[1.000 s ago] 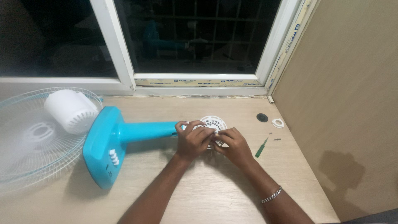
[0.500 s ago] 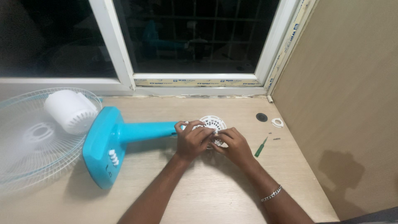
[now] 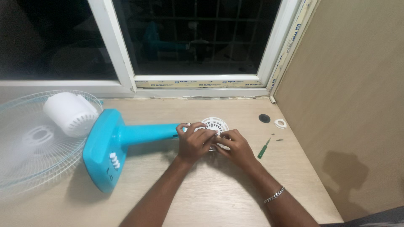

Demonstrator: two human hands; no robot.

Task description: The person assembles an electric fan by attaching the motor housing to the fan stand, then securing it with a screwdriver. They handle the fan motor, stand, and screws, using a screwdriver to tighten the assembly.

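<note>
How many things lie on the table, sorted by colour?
White: 4 (grille, motor housing, round slotted part, ring)
Blue: 1 (fan stand)
Green: 1 (screwdriver)
Black: 1 (cap)
Total: 7

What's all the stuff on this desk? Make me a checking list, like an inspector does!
Surface: pale wooden desk under a window.
Job's things: white round slotted disc at the end of the blue fan's stem; the fan lies on its side, with its blue base, white motor housing and wire guard to the left.
Clutter: green screwdriver, small white ring, tiny screws, dark round hole.
Grippers: left hand and right hand both pinch at the disc.
Cables: nothing seen.
Surroundings: white window frame, dark outside; tan wall panel on the right.
</note>
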